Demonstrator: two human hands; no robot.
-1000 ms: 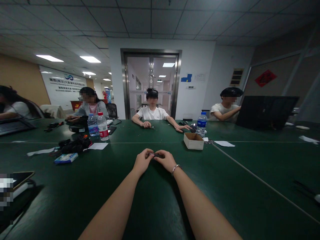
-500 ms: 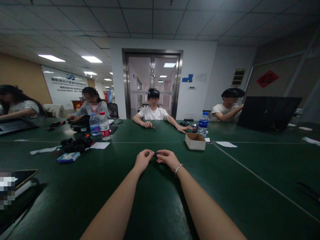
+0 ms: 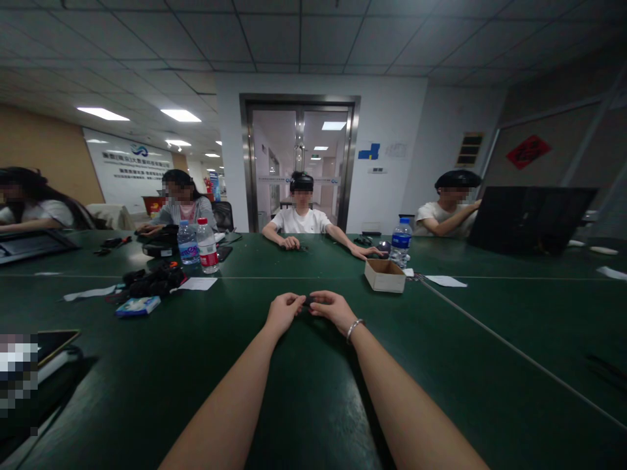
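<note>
Both my hands meet over the middle of the green table [image 3: 313, 378]. Between their fingertips is a small dark object [image 3: 308, 301], too small to name. My left hand [image 3: 284, 312] pinches it from the left. On the other side, my right hand [image 3: 337, 309] grips it with thumb and fingers, and a silver bracelet [image 3: 353, 330] circles that wrist. Most of the object is hidden by the fingers. Beyond my right hand stands an open-topped cardboard box [image 3: 386, 282].
A blue-labelled bottle [image 3: 401, 240] stands behind the box. At left are two bottles [image 3: 208, 248], a dark tangled bundle [image 3: 151, 281] and a blue packet [image 3: 138, 307]. A co-worker's hands [image 3: 368, 252] rest across the table. A black monitor [image 3: 531, 219] stands at right.
My hands stay together on the small dark object, their fingers shifting slightly. The whole view has moved a little. Little else differs.
</note>
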